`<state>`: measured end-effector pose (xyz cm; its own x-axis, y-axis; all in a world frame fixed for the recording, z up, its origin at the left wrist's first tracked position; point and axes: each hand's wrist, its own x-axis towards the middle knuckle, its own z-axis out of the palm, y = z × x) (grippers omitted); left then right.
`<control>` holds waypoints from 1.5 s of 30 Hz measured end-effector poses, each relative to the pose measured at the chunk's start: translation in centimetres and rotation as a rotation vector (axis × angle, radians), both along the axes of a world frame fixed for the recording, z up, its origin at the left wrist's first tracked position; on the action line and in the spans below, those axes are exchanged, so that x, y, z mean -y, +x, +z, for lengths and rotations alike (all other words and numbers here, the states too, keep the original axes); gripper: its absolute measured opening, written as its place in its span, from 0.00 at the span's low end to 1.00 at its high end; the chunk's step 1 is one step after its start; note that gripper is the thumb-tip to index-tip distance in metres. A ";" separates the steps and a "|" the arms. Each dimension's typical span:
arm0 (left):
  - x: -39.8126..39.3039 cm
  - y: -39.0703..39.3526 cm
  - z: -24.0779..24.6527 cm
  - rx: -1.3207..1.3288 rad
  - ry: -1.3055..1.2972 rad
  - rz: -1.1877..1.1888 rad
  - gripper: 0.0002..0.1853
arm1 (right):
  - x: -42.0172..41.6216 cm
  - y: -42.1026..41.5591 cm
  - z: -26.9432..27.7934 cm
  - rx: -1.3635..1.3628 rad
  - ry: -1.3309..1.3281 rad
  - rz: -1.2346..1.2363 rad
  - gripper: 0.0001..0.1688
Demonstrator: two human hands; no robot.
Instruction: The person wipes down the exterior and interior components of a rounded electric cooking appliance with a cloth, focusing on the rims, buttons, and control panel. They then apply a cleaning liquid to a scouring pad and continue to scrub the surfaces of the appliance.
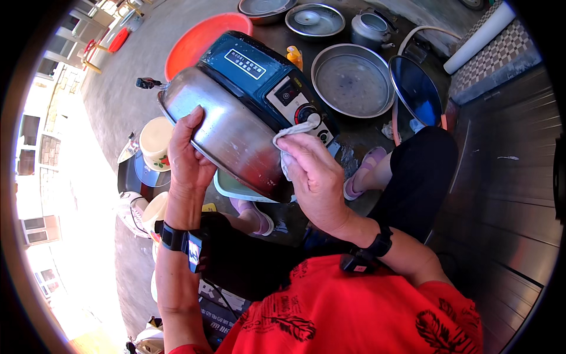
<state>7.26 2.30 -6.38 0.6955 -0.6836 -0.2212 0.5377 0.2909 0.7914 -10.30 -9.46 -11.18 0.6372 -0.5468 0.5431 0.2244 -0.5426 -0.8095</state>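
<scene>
An electric cooking pot tilts on its side before me, its body a metal bowl (239,132) joined to a dark blue housing (252,66). A control panel (300,108) with a dial is set in the housing. My left hand (190,150) grips the bowl's rim, the thumb on its metal side. In my right hand (314,177) is a bunched whitish cloth (294,130), pressed against the appliance where the metal meets the control panel. What supports the pot underneath is hidden.
A pale green basin (230,188) lies under the pot, between my feet. Beyond are a red basin (190,37), a steel basin with water (353,82), a kettle (369,28) and a yellow bottle (294,57). A glass lid (415,88) stands right; a cream container (155,144) stands left.
</scene>
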 end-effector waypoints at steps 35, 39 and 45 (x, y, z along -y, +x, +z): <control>1.9 -0.2 -0.5 0.111 -0.073 0.034 0.25 | 0.9 -2.9 -2.6 0.043 -0.358 0.441 0.13; 3.0 -1.0 0.9 0.076 -0.047 0.224 0.27 | 0.5 4.2 5.3 0.158 -0.418 0.466 0.09; 2.3 1.0 -1.1 0.161 -0.020 0.052 0.28 | 0.6 2.1 1.9 0.076 -0.611 0.525 0.13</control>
